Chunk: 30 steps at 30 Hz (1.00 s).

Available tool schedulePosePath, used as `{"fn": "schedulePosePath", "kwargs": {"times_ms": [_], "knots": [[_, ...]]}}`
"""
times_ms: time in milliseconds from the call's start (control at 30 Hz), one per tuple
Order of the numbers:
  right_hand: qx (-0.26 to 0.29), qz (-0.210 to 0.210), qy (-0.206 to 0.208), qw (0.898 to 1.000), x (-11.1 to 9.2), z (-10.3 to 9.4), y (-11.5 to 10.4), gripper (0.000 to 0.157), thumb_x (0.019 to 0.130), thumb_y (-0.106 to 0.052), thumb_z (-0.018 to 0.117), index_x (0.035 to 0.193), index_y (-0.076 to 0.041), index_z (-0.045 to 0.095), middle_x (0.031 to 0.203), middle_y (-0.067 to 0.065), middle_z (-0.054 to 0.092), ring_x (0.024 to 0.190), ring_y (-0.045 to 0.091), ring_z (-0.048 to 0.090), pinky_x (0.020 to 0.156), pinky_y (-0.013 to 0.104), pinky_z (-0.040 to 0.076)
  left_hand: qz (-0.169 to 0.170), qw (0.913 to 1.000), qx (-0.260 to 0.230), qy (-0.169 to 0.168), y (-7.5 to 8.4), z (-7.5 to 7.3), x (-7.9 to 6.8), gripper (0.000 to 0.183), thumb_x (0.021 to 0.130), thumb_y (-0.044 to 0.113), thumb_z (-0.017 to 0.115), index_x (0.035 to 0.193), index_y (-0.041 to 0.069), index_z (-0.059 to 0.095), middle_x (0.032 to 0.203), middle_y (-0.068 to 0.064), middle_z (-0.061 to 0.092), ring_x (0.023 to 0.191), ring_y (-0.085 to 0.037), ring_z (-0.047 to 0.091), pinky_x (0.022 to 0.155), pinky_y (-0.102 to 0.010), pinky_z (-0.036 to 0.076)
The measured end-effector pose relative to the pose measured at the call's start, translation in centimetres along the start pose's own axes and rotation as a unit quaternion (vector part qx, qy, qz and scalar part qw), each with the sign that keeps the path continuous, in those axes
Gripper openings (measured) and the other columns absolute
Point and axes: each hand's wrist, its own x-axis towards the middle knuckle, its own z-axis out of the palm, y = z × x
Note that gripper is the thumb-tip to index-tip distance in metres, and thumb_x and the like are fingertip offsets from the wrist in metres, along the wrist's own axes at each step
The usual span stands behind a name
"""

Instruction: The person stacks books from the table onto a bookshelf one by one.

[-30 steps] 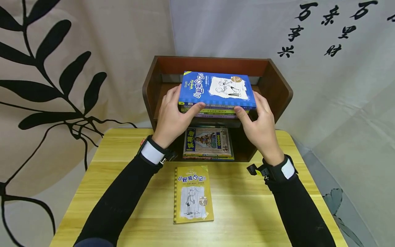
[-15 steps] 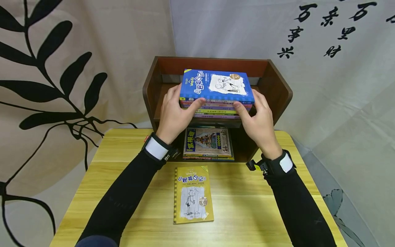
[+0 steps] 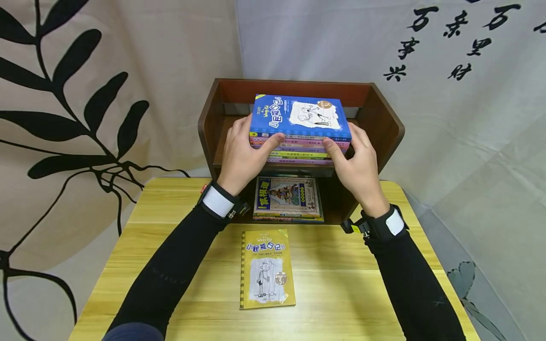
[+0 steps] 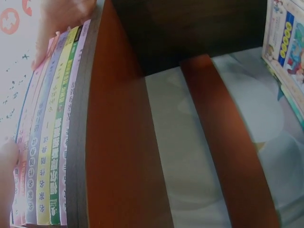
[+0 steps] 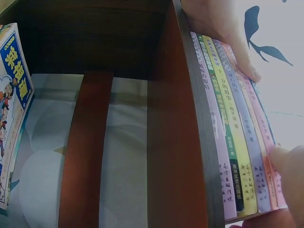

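Note:
A blue book (image 3: 277, 113) with a cartoon cover lies flat on top of a stack of books (image 3: 303, 154) on the upper shelf. My left hand (image 3: 242, 156) grips the stack's left side, its thumb across the front edge. On the opposite side my right hand (image 3: 359, 166) holds it the same way, thumb at the front near the blue book's lower edge. Coloured spines, pink, lilac, yellow and green, show in the left wrist view as a row of books (image 4: 45, 142) and in the right wrist view as matching books (image 5: 237, 128).
A brown wooden bookshelf (image 3: 386, 128) stands at the back of the wooden table (image 3: 341, 284). Its lower compartment holds several stacked comic books (image 3: 287, 196). A yellow book (image 3: 267, 270) lies flat on the table in front. Printed curtains (image 3: 469, 118) hang behind.
The blue book has shifted slightly back, away from the person, and more of the spines below it show. Both hands have moved a little with it, still at the stack's sides.

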Motion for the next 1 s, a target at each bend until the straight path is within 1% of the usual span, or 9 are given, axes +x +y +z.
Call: {"fn": "schedulePosePath", "kwargs": {"times_ms": [267, 333, 400, 500, 600, 700, 800, 867, 1000], "knots": [[0.005, 0.009, 0.013, 1.000, -0.9, -0.1, 0.2, 0.067, 0.097, -0.047, 0.071, 0.156, -0.020, 0.055, 0.165, 0.006, 0.046, 0.149, 0.026, 0.044, 0.121, 0.058, 0.039, -0.001, 1.0000, -0.004, -0.006, -0.5, -0.2, -0.7, 0.101, 0.089, 0.074, 0.063, 0.166, 0.015, 0.035, 0.163, -0.012, 0.045, 0.144, -0.029, 0.042, 0.115, -0.057, 0.041], [0.008, 0.009, 0.034, 0.999, -1.7, -0.3, -0.1, 0.065, 0.099, -0.043, 0.070, 0.156, -0.017, 0.054, 0.164, 0.007, 0.048, 0.147, 0.025, 0.047, 0.120, 0.056, 0.042, 0.001, 0.9999, -0.012, 0.010, -0.7, -0.3, -1.3, 0.101, 0.090, 0.072, 0.064, 0.167, 0.015, 0.033, 0.162, -0.012, 0.046, 0.145, -0.028, 0.042, 0.117, -0.057, 0.040], [0.015, 0.004, 0.062, 0.998, -2.7, -0.5, -0.8, 0.061, 0.101, -0.034, 0.069, 0.155, -0.011, 0.054, 0.160, 0.012, 0.051, 0.143, 0.027, 0.052, 0.116, 0.055, 0.047, 0.014, 0.9986, -0.026, 0.044, -0.9, -0.6, -2.1, 0.097, 0.091, 0.067, 0.068, 0.166, 0.014, 0.036, 0.156, -0.012, 0.051, 0.140, -0.028, 0.047, 0.114, -0.053, 0.043], [0.030, -0.021, 0.112, 0.993, -4.5, -0.9, -2.6, 0.049, 0.102, -0.016, 0.067, 0.147, -0.001, 0.061, 0.142, 0.023, 0.059, 0.130, 0.031, 0.060, 0.114, 0.046, 0.049, 0.052, 0.9915, -0.050, 0.108, -1.2, -1.0, -3.5, 0.077, 0.094, 0.055, 0.072, 0.153, 0.012, 0.051, 0.131, -0.014, 0.057, 0.114, -0.027, 0.055, 0.094, -0.044, 0.050], [0.044, -0.060, 0.147, 0.986, -6.3, -0.9, -4.1, 0.038, 0.098, -0.001, 0.065, 0.136, 0.005, 0.067, 0.119, 0.031, 0.060, 0.114, 0.035, 0.060, 0.104, 0.036, 0.048, 0.103, 0.9830, -0.081, 0.129, -1.6, -1.5, -5.5, 0.044, 0.098, 0.041, 0.073, 0.124, 0.007, 0.065, 0.102, -0.011, 0.058, 0.087, -0.022, 0.054, 0.072, -0.037, 0.048], [0.055, -0.095, 0.146, 0.983, -8.0, -0.5, -4.2, 0.032, 0.095, 0.005, 0.064, 0.126, 0.008, 0.071, 0.104, 0.030, 0.059, 0.101, 0.034, 0.059, 0.093, 0.029, 0.045, 0.133, 0.9833, -0.089, 0.086, -2.2, -1.5, -7.8, 0.024, 0.102, 0.034, 0.068, 0.101, 0.010, 0.069, 0.086, -0.002, 0.058, 0.072, -0.015, 0.053, 0.061, -0.032, 0.046], [0.061, -0.108, 0.112, 0.986, -9.5, 0.6, -1.9, 0.030, 0.095, 0.006, 0.066, 0.123, 0.003, 0.075, 0.102, 0.023, 0.063, 0.096, 0.027, 0.060, 0.089, 0.024, 0.047, 0.130, 0.9884, -0.076, 0.020, -3.4, -1.1, -9.7, 0.024, 0.104, 0.037, 0.064, 0.096, 0.016, 0.072, 0.083, 0.005, 0.059, 0.068, -0.010, 0.054, 0.057, -0.030, 0.048], [0.061, -0.105, 0.073, 0.990, -10.5, 1.6, 0.0, 0.030, 0.096, 0.004, 0.068, 0.125, -0.002, 0.075, 0.103, 0.018, 0.067, 0.095, 0.022, 0.062, 0.087, 0.022, 0.049, 0.113, 0.9917, -0.059, -0.015, -4.6, -0.7, -10.7, 0.024, 0.105, 0.038, 0.063, 0.098, 0.017, 0.073, 0.084, 0.006, 0.061, 0.068, -0.010, 0.055, 0.057, -0.030, 0.049], [0.064, -0.056, -0.051, 0.995, -12.7, 3.9, 3.3, 0.034, 0.101, -0.009, 0.068, 0.135, -0.012, 0.071, 0.114, 0.008, 0.070, 0.097, 0.016, 0.067, 0.084, 0.025, 0.058, 0.059, 0.9945, -0.006, -0.086, -7.1, 0.1, -12.6, 0.024, 0.105, 0.038, 0.062, 0.106, 0.018, 0.074, 0.086, 0.006, 0.064, 0.070, -0.011, 0.057, 0.059, -0.032, 0.051]]}}
